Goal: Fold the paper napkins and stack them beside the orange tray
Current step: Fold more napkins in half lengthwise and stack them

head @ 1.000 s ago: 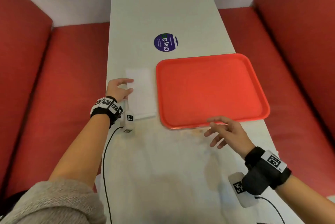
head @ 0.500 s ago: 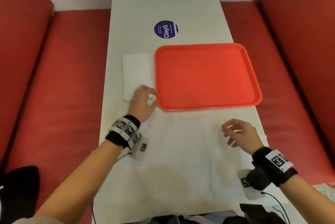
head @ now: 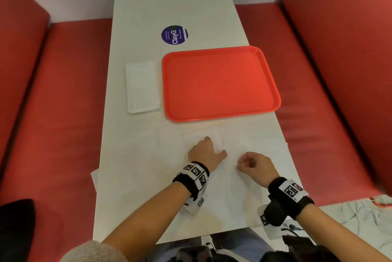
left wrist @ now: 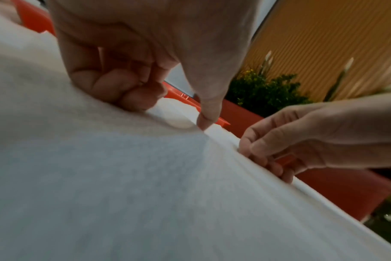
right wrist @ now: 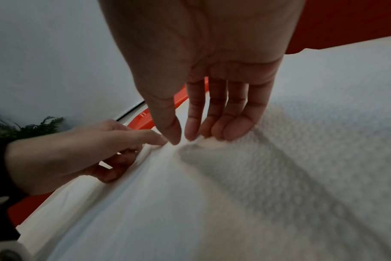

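An orange tray (head: 220,83) lies across the middle of the white table. Left of it, a folded white napkin stack (head: 142,86) rests with no hand on it. Unfolded white napkins (head: 214,193) cover the near end of the table. My left hand (head: 212,147) sits on this paper with fingers (left wrist: 123,88) curled and thumb tip down, a small bump of napkin (left wrist: 179,120) raised between them. Close to its right, my right hand (head: 244,164) pinches a pucker of the same napkin (right wrist: 203,146) between thumb and forefinger. Both hands nearly touch.
A round purple sticker (head: 174,35) marks the table beyond the tray. Red bench seats (head: 70,113) run along both sides of the narrow table. The table's near edge (head: 191,238) is just behind my wrists. Cables trail from the wrist cameras.
My left hand has left the folded stack and come back to the spread napkin. My right hand has moved left and closed into a pinch beside it.
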`<state>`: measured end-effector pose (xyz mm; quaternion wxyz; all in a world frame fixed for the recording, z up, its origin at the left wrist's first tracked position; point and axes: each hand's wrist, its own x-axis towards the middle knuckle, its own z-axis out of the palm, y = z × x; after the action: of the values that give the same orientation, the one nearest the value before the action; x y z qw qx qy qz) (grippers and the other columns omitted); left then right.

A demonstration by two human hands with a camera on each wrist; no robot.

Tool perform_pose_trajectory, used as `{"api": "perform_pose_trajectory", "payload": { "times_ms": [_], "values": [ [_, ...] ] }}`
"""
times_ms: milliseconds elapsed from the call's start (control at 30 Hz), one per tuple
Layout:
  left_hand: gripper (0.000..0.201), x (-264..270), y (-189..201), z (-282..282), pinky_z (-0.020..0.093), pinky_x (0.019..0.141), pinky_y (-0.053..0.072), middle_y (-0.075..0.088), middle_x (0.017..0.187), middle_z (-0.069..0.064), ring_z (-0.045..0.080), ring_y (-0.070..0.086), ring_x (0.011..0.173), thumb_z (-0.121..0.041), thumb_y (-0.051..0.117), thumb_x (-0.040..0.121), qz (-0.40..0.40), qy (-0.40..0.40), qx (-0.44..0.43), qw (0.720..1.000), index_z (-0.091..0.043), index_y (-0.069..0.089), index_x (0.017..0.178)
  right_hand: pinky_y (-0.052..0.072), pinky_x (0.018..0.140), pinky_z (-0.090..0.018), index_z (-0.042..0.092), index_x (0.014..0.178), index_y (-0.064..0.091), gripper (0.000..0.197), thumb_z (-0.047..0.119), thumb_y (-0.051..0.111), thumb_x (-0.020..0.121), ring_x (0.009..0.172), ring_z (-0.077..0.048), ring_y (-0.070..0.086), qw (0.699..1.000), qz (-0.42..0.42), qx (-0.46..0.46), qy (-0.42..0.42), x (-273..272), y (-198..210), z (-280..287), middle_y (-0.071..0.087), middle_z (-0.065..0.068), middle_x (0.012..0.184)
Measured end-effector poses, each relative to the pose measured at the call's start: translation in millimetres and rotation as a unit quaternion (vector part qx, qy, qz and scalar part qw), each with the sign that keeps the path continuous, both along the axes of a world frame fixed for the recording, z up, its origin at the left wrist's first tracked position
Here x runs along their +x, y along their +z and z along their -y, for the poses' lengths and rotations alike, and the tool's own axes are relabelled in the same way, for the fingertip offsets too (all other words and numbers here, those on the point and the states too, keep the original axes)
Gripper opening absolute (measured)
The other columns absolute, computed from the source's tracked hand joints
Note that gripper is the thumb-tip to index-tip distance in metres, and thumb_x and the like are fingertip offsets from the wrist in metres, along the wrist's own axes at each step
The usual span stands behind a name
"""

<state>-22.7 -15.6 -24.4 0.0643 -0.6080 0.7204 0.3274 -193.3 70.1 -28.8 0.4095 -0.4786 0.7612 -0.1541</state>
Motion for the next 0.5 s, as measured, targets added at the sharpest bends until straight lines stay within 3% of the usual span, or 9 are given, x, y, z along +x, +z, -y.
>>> {"api": "perform_pose_trajectory", "payload": {
  "times_ms": [100, 200, 267, 333, 433, 500],
  "values": [
    [0.032, -3, 2, -1, 0.029, 0.064, 0.043, 0.064, 0.099, 0.008, 0.029, 0.062, 0.088, -0.043, 0.055, 0.086, 0.012, 0.013, -0.006, 1.0, -0.012, 0.048, 0.089, 0.042, 0.061, -0.018, 0.019, 0.078, 0.067, 0.009, 0.019, 0.075, 0.079, 0.064, -0.011, 0.054, 1.0, -0.006, -0.007, 0.008, 0, -1, -1, 0.06, 0.004, 0.068],
    [0.022, 0, 4, -1, 0.029, 0.061, 0.045, 0.062, 0.089, 0.008, 0.028, 0.06, 0.078, -0.032, 0.054, 0.086, 0.001, 0.025, 0.013, 1.0, -0.01, 0.051, 0.084, 0.04, 0.061, -0.016, 0.019, 0.076, 0.066, 0.009, 0.017, 0.075, 0.079, 0.065, -0.01, 0.054, 1.0, -0.007, -0.016, 0.011, -1, -4, -2, 0.06, 0.005, 0.069],
    [0.017, 6, 1, -2, 0.034, 0.065, 0.053, 0.063, 0.087, 0.008, 0.028, 0.062, 0.078, -0.026, 0.057, 0.085, -0.055, 0.061, 0.013, 0.997, -0.009, 0.056, 0.084, 0.04, 0.061, -0.017, 0.019, 0.077, 0.066, 0.008, 0.016, 0.074, 0.079, 0.065, -0.01, 0.054, 1.0, -0.009, -0.016, 0.017, -3, -5, -2, 0.06, 0.005, 0.069],
    [0.014, 16, -2, -2, 0.038, 0.073, 0.054, 0.06, 0.097, 0.008, 0.029, 0.061, 0.088, -0.022, 0.061, 0.084, -0.123, 0.131, -0.03, 0.983, -0.01, 0.057, 0.091, 0.041, 0.061, -0.017, 0.019, 0.077, 0.067, 0.008, 0.016, 0.073, 0.079, 0.064, -0.011, 0.053, 1.0, -0.006, -0.016, 0.025, -4, -5, -1, 0.059, 0.005, 0.068],
    [0.061, 32, -7, -2, 0.04, 0.088, 0.047, 0.042, 0.125, 0.011, 0.029, 0.046, 0.113, -0.031, 0.07, 0.084, -0.096, 0.244, -0.093, 0.96, -0.009, 0.04, 0.133, 0.039, 0.059, -0.015, 0.018, 0.077, 0.067, 0.007, 0.016, 0.073, 0.08, 0.063, -0.009, 0.052, 0.999, -0.009, -0.016, 0.035, -4, -5, 0, 0.058, 0.006, 0.067],
    [0.084, 38, -8, -2, 0.042, 0.096, 0.042, 0.038, 0.132, 0.014, 0.031, 0.04, 0.119, -0.036, 0.073, 0.082, -0.084, 0.29, -0.082, 0.95, -0.009, 0.024, 0.145, 0.039, 0.059, -0.016, 0.018, 0.076, 0.066, 0.008, 0.016, 0.072, 0.08, 0.063, -0.01, 0.052, 0.999, -0.013, -0.016, 0.038, -5, -7, 1, 0.058, 0.006, 0.067]
  ]
}}
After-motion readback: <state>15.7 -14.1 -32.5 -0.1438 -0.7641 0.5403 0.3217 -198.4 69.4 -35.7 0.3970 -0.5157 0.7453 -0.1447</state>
